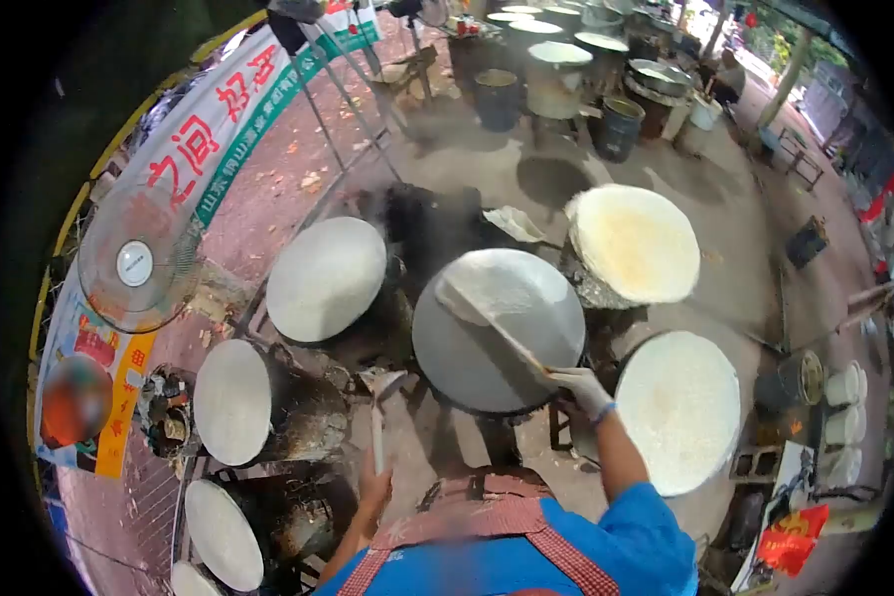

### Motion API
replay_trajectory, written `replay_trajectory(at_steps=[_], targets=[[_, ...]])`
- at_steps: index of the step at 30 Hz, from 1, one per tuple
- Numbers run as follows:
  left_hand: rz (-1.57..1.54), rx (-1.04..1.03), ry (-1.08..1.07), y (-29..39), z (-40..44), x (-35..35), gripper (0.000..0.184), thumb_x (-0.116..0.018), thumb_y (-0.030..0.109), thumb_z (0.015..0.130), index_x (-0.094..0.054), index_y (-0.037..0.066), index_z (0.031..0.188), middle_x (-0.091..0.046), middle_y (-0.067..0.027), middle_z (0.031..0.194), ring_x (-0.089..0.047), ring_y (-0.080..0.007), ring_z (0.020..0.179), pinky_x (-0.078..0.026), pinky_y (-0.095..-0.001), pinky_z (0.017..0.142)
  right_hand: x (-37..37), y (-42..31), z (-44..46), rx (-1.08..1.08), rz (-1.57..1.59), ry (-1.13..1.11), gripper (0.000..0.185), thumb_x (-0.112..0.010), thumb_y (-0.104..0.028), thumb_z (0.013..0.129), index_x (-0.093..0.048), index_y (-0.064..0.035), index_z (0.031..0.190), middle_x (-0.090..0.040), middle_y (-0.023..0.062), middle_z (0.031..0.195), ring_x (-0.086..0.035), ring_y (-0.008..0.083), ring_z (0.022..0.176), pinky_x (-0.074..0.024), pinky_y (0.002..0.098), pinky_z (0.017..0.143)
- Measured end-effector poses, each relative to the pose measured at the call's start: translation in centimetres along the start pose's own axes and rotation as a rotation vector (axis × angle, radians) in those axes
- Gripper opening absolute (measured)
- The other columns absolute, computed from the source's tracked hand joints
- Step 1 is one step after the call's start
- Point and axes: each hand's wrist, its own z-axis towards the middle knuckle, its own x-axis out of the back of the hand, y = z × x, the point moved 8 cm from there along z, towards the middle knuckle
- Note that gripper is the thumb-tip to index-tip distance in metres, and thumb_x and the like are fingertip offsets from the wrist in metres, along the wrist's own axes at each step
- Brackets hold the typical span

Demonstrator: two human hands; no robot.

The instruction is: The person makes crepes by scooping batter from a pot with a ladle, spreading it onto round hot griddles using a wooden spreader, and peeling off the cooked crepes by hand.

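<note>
In front of me is a large round griddle (pixel 457 343), grey, with a whitish layer of batter (pixel 512 278) over its far part. My right hand (pixel 581 389), in a pale glove, is closed on the end of a long, flat spreader (pixel 507 341). Its broad pale blade reaches across the griddle to the far left. At the lower left my left hand (pixel 374 491) is wrapped round the pale handle of a scraper (pixel 378 437). The scraper's fan-shaped head points away from me, beside the griddle's near left edge, apart from it.
Several pale round griddles surround me, such as a left one (pixel 326 280), a right one (pixel 678 412) and a yellowish one (pixel 634 243). A standing fan (pixel 134 263) is at the left before a printed banner (pixel 209 129). White buckets (pixel 844 425) stand at the right.
</note>
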Motion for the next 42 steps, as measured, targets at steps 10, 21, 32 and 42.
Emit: replay_trajectory(at_steps=[10,21,32,42], targets=[[-0.105,0.135,0.137,-6.0,-2.5,-0.4,0.062,-0.052,0.0,0.075,-0.035,0.013,0.133,-0.052,-0.0063,0.07,-0.049,-0.0152,0.047,-0.04,-0.0294,0.04,1.2,-3.3,3.9,0.024,-0.149,-0.112,0.017,-0.065,-0.022,0.073,-0.062,-0.0064,0.066,-0.051,0.0009,0.053,-0.042,0.0095,0.039,-0.0288,0.0248,0.035],[-0.242,0.167,0.2,-7.5,-4.3,-0.7,0.068,-0.055,-0.001,0.073,-0.032,0.013,0.136,-0.05,-0.0071,0.067,-0.046,-0.0135,0.043,-0.037,-0.0278,0.037,0.2,-3.3,4.3,-0.114,-0.202,-0.286,0.014,-0.071,-0.017,0.068,-0.063,-0.0061,0.066,-0.052,-0.0008,0.058,-0.047,0.008,0.049,-0.0338,0.0253,0.04],[-0.171,0.153,0.33,-12.2,-5.2,0.4,0.072,-0.052,-0.006,0.074,-0.026,0.013,0.139,-0.047,-0.0046,0.06,-0.044,-0.0119,0.043,-0.033,-0.0273,0.037,1.5,-4.0,6.7,-0.154,-0.356,-0.406,0.024,-0.065,-0.022,0.074,-0.066,-0.0038,0.091,-0.055,-0.0013,0.062,-0.047,0.0067,0.046,-0.0338,0.0223,0.038],[-0.081,0.187,0.463,-12.1,-7.4,1.3,0.071,-0.057,-0.003,0.076,-0.028,0.015,0.139,-0.048,-0.0047,0.06,-0.046,-0.0124,0.044,-0.036,-0.0274,0.038,-1.4,-9.7,11.5,0.112,-0.442,-0.353,0.019,-0.067,-0.019,0.071,-0.066,-0.0014,0.079,-0.052,-0.0037,0.06,-0.045,0.0049,0.053,-0.0331,0.0216,0.043]])
